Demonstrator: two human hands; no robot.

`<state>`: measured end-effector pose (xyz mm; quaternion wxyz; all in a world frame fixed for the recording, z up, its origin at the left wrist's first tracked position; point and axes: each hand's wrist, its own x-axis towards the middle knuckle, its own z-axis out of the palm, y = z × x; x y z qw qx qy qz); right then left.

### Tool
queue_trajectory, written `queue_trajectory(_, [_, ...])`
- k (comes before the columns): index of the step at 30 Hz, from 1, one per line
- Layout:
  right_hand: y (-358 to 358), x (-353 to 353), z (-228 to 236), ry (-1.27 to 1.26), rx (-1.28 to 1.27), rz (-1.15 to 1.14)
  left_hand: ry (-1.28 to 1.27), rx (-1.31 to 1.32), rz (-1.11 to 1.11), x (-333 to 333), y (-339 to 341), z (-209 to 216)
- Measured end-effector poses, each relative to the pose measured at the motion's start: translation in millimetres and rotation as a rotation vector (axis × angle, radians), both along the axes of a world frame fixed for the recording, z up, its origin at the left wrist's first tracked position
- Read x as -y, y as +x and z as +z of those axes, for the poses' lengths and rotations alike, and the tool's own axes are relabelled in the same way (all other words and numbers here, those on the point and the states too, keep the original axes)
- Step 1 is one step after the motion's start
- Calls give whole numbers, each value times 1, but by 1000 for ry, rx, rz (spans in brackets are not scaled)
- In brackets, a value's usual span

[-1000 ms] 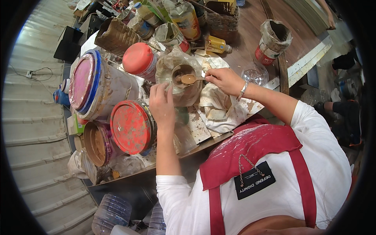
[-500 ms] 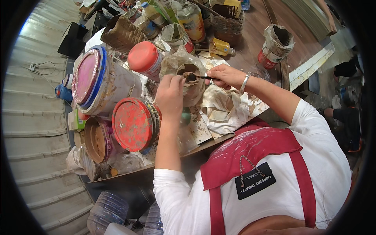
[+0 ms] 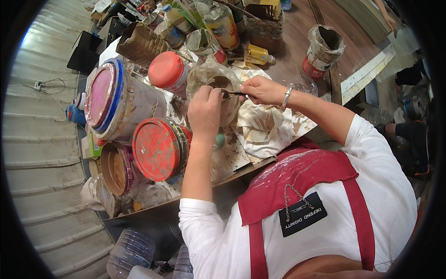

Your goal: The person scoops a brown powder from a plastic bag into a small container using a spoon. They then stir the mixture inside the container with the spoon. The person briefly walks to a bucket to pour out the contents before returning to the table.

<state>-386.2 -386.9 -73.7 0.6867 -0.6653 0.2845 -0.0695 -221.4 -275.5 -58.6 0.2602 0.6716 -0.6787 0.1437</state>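
My right hand (image 3: 265, 91) grips a slim dark-handled tool (image 3: 239, 93) from the right. The tool's dark end lies at my left fingers, and its kind cannot be made out. My left hand (image 3: 204, 109) is closed, fingertips curled at the near left rim of a container wrapped in a clear plastic bag (image 3: 230, 113). Whatever the left fingers pinch is hidden by the hand. Brown matter coats the container's inside, just beyond both hands. Below my right hand lies a crumpled, stained white cloth (image 3: 260, 124).
Left of my left arm are a red-lidded tub (image 3: 155, 149), a large white bucket (image 3: 139, 102) and a brown-filled tub (image 3: 114, 167). Beyond stand a smaller red-lidded jar (image 3: 166, 69), cut bottles and a yellow bottle (image 3: 256, 55). A bag-lined can (image 3: 320, 53) stands at the far right.
My right hand has shifted slightly left, bringing the tool closer to my left fingers. The tool's dark end is now more covered. At the upper right, another person's hand has come into view.
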Motion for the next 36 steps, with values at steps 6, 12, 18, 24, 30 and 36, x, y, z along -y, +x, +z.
queue_trajectory(6, [6, 9, 2, -353, -77, 101, 48, 194, -175, 7, 6, 8])
queue_trajectory(12, [12, 13, 24, -611, -152, 210, 99, 304, -296, 14, 13, 15])
queue_trajectory(18, [18, 22, 16, -701, -166, 260, 222, 379, -345, 16, 15, 26])
queue_trajectory(24, [18, 19, 28, -835, -277, 297, 235, 464, -387, 19, 18, 23])
queue_trajectory(30, [19, 20, 27, -898, -303, 277, 124, 448, -414, 22, 22, 11])
queue_trajectory(36, [25, 13, 31, -970, -302, 304, 56, 426, -265, 26, 28, 28])
